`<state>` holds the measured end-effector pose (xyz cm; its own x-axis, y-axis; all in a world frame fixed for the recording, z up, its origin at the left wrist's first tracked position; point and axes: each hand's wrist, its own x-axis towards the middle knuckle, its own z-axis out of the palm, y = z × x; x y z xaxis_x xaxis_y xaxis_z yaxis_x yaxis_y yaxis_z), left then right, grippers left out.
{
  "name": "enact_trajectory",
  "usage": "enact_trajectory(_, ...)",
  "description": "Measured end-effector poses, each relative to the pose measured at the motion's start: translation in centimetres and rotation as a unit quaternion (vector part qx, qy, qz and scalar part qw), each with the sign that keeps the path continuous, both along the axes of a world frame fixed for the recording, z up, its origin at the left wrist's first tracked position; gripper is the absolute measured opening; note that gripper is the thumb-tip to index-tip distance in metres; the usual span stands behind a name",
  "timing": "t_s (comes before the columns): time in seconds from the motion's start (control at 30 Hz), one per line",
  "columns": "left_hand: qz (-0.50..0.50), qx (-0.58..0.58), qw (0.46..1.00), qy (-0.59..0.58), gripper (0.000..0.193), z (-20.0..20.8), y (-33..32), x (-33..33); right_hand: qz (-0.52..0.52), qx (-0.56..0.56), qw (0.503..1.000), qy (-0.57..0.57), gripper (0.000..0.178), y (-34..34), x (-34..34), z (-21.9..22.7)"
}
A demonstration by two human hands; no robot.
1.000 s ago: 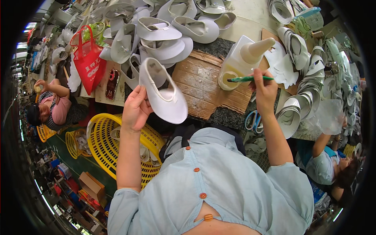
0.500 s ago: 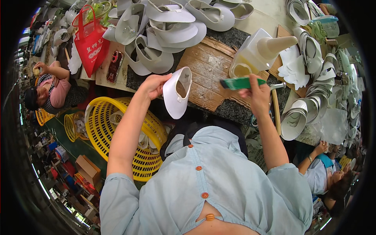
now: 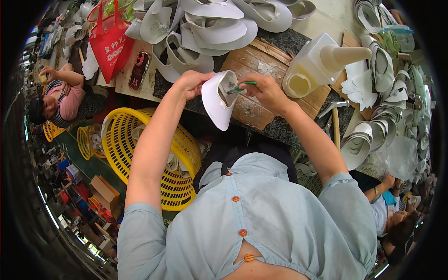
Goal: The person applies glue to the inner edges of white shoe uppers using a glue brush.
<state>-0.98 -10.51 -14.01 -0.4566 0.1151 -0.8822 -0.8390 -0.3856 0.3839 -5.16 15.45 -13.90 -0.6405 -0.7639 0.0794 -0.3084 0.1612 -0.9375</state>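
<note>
My left hand (image 3: 192, 85) grips a white shoe upper (image 3: 215, 105) by its edge, holding it tilted just over the table's front edge. In my right hand (image 3: 268, 94) is a green-handled brush (image 3: 242, 86), its end reaching into the opening of the upper. The bristles are mostly hidden inside. Beyond the hands lies a worn piece of cardboard (image 3: 254, 112) with white smears, on a dark speckled slab (image 3: 303, 119). A translucent plastic bottle (image 3: 303, 60) with a cone-shaped spout and yellowish contents rests at the cardboard's right side.
More white uppers (image 3: 214, 30) are heaped at the back, and curved rows (image 3: 373, 130) of them line the right. A hammer (image 3: 336, 126) lies right of the cardboard. A yellow basket (image 3: 119, 154), red bag (image 3: 109, 49) and phone (image 3: 139, 70) are leftward. Two people sit nearby.
My right hand has moved left with the brush, from beside the bottle into the opening of the upper. My left hand has shifted slightly right and up with the upper.
</note>
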Motion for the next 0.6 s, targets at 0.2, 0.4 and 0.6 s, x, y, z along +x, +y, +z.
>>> enact_trajectory(0.2, -0.058, -0.097, 0.993, 0.046, 0.028, 1.1, 1.5, 1.1, -0.049, -0.014, 0.994, -0.1, 0.012, 0.7, 0.3, -0.1)
enact_trajectory(0.4, -0.083, -0.15, 0.984, 0.056, 0.024, 0.7, 2.6, 3.3, -0.09, 0.01, 0.983, -0.159, 0.014, 1.7, 1.3, -1.2)
enact_trajectory(0.6, -0.05, -0.145, 0.987, 0.052, 0.023, 0.7, 3.8, 4.6, -0.18, -0.037, 0.967, -0.176, 0.016, 1.4, 1.6, -2.0)
